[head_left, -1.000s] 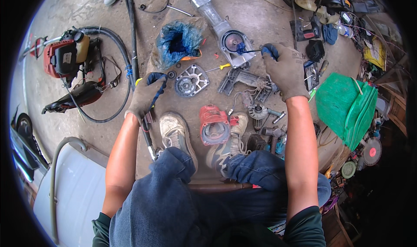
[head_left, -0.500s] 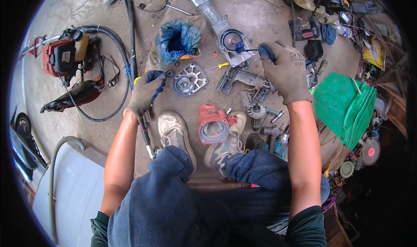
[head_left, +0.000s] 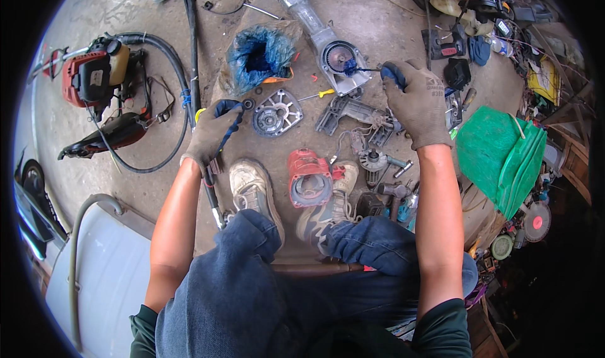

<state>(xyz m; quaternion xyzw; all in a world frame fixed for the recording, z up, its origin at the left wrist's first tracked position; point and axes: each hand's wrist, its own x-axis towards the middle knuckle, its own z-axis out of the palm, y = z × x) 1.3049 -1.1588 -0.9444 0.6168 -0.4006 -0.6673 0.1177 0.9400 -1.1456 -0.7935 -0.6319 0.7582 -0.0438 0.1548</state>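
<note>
My right hand [head_left: 416, 103], in a grey-brown glove with blue fingertips, grips a thin dark rod [head_left: 372, 70]. Blue grease [head_left: 350, 67] clings to its far end, over the toothed gear [head_left: 337, 57] in a silver metal gear housing [head_left: 345, 88]. My left hand [head_left: 214, 131], gloved alike, is closed with its fingertips beside a small black ring [head_left: 248, 104]; whether it touches the ring I cannot tell. Right of that ring lies a grey metal cover plate [head_left: 277, 113]. Behind it stands an open bag of blue grease [head_left: 258, 58].
A red motor housing [head_left: 310, 180] sits between my shoes. Grey casing parts [head_left: 343, 115] and an armature [head_left: 373, 161] lie at centre right. At left is a red engine [head_left: 88, 77] with a black hose; at right, a green folded sheet [head_left: 498, 153] and piled tools.
The greased rod end and my right hand have shifted slightly right, still over the gear. My left hand stays beside the small ring. The whole view has moved a little.
</note>
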